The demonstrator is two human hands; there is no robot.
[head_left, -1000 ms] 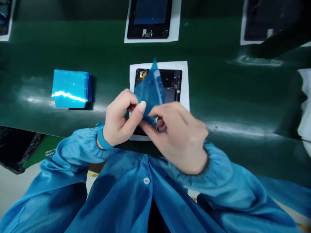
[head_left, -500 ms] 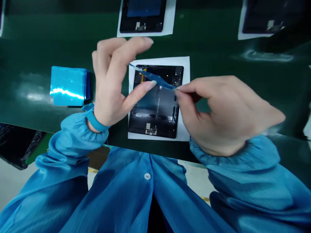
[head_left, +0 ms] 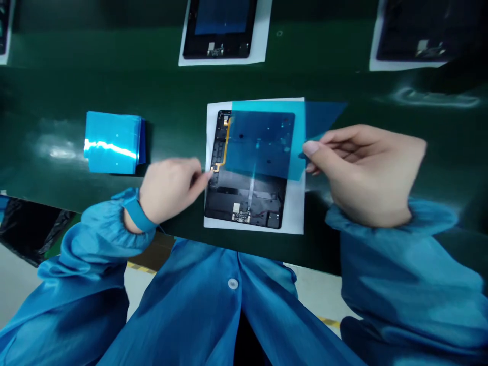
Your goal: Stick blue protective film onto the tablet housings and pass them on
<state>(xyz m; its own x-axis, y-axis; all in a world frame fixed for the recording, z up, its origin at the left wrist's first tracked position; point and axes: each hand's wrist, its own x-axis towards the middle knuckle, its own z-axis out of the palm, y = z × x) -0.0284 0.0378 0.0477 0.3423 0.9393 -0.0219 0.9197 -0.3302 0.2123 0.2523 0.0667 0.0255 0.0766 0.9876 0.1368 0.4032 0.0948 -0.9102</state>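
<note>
A translucent blue film [head_left: 263, 137] spreads over the upper part of an opened black tablet [head_left: 255, 195], and its right side extends past the tablet. My right hand [head_left: 366, 173] pinches the film near its right side between thumb and forefinger. My left hand [head_left: 171, 185] is at the tablet's left edge, fingers curled in and slightly blurred; whether anything is between them is hidden. The tablet lies on a white sheet [head_left: 293, 216], showing an orange flex cable [head_left: 227, 145] along its left side and a small circuit board [head_left: 241, 215] at the bottom.
A stack of blue films [head_left: 112, 145] lies to the left on the dark green table [head_left: 183, 124]. Another tablet [head_left: 229, 46] sits at the top, and a further tablet [head_left: 404, 43] at the upper right. A black-lined bin [head_left: 23, 229] stands below the table's left edge.
The film, seen edge-on before, now spreads over the tablet's upper part. My right hand moved right, still pinching it. My left hand dropped down to the tablet's left edge and its fingers closed.
</note>
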